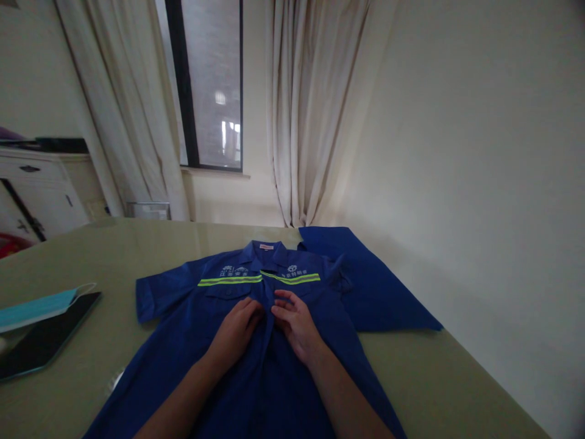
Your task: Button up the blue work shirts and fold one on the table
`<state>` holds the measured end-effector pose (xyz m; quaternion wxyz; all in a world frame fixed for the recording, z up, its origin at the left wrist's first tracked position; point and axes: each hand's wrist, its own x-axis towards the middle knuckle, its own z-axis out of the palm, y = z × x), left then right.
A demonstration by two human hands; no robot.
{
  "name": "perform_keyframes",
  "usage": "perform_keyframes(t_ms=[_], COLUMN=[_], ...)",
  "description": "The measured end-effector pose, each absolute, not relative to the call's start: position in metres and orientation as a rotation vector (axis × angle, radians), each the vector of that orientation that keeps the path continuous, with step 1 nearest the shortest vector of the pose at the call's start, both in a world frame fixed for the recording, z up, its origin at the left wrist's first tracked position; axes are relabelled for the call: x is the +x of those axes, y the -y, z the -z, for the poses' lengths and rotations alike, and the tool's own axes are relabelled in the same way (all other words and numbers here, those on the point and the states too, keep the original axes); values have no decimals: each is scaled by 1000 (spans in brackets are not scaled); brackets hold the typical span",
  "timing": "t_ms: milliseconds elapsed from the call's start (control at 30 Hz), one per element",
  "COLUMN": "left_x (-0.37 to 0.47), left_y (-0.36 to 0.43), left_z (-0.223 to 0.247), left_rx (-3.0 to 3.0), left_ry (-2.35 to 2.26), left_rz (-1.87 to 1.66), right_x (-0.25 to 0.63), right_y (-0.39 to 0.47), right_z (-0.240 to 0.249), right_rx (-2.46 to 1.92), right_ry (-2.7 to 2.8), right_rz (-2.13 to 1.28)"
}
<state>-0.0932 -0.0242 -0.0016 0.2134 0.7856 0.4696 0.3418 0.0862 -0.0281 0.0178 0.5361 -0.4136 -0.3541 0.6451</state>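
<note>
A dark blue short-sleeved work shirt lies front up on the table, its collar pointing away from me. Yellow-green reflective stripes and white printing cross its chest. My left hand rests at the front placket with its fingers curled in, closed on the fabric edge; the fingertips are partly hidden. Just across the placket is my right hand, its fingers partly stretched and apart, the tips at the cloth. Below the hands the shirt front runs down between my forearms.
Another piece of blue cloth lies at the right, partly under the shirt, near the wall. On the left a light blue face mask lies on a dark flat tablet-like object. The greenish table ends before curtains and a window.
</note>
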Motion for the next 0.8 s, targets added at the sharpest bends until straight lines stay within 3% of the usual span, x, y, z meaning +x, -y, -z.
perform_keyframes(t_ms=[133,267,800], left_x=[-94,-95,-92], left_y=[25,22,25], left_z=[2,1,-8], left_rx=[2190,2166,2145], left_ry=[-1384,-1369,-1400], left_rz=[-923,-944,-1050], right_x=[86,74,71], right_y=[33,41,33], right_z=[-21,-15,-5], right_rx=[-1383,-1448,-1342], right_ry=[1372,1695,1499], right_rz=[-1081,-657,-715])
